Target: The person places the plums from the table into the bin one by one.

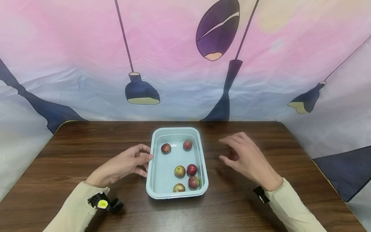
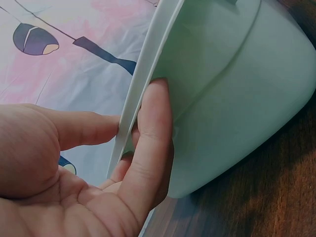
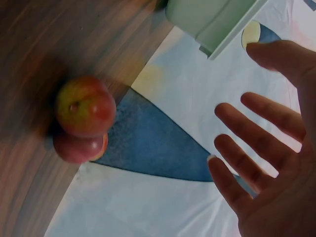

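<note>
A pale blue-green plastic tray [image 1: 163,174] stands on the table with several small red and yellow-green plums [image 1: 192,169] inside. At its left side my left hand [image 1: 131,162] pinches the rim [image 2: 148,61], thumb on the inner side and fingers against the outer wall. To the right of the tray, my right hand [image 1: 246,158] hovers with fingers apart and nothing between them. Past that hand's fingers, in the right wrist view, a red-yellow plum [image 3: 86,106] sits on the table, overlapping another plum [image 3: 79,148] behind it. From the head view my right hand mostly hides these.
The dark wooden table [image 1: 95,141] runs back to a printed cloth backdrop [image 1: 179,64] with painted lamps. Each wrist carries a black strapped-on device [image 1: 107,203] over a light sleeve.
</note>
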A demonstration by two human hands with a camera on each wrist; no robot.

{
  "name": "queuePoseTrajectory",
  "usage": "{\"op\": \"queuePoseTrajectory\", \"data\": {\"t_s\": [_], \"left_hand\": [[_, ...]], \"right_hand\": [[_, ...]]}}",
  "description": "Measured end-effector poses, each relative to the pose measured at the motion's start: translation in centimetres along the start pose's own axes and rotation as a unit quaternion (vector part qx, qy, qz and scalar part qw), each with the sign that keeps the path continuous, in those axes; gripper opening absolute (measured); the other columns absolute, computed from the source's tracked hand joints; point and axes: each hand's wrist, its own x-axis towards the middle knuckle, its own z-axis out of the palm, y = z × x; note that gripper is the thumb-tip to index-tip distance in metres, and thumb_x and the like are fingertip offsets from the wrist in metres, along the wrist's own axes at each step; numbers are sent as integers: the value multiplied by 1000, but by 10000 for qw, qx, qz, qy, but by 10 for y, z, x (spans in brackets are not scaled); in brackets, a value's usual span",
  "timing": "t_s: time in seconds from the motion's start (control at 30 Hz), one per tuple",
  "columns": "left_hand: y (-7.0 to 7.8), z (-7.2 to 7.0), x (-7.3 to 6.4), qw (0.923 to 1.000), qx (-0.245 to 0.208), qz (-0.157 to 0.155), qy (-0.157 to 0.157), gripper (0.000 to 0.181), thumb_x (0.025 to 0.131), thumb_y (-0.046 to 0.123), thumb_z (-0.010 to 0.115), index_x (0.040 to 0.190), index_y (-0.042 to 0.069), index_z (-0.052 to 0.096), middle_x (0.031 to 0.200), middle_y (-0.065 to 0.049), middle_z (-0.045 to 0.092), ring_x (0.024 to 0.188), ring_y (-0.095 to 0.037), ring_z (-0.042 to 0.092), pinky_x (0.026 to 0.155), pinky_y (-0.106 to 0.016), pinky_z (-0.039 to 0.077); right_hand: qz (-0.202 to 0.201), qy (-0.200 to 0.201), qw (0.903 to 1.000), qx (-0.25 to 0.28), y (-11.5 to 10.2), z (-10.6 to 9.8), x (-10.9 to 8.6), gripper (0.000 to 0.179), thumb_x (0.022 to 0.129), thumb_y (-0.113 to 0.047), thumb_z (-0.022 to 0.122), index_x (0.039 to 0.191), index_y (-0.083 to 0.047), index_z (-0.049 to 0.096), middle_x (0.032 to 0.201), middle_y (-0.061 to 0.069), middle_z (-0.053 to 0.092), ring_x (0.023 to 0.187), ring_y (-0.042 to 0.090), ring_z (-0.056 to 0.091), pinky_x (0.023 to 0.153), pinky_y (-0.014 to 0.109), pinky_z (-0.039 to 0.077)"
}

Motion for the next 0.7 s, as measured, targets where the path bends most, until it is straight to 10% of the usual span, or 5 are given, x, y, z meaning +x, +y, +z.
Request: {"op": "queuePoseTrajectory", "data": {"t_s": [0.7], "left_hand": [[-1,0,1,9999,-109,29,-40,52,105,19,56,137,-14,31,101,-14,69,85,-18,69,77,-35,66]], "right_hand": [[-181,-920,9955,136,27,-10,-5,44,77,-26,90,116,-16,72,113,-4,73,114,18,55,100,41,47]]}}
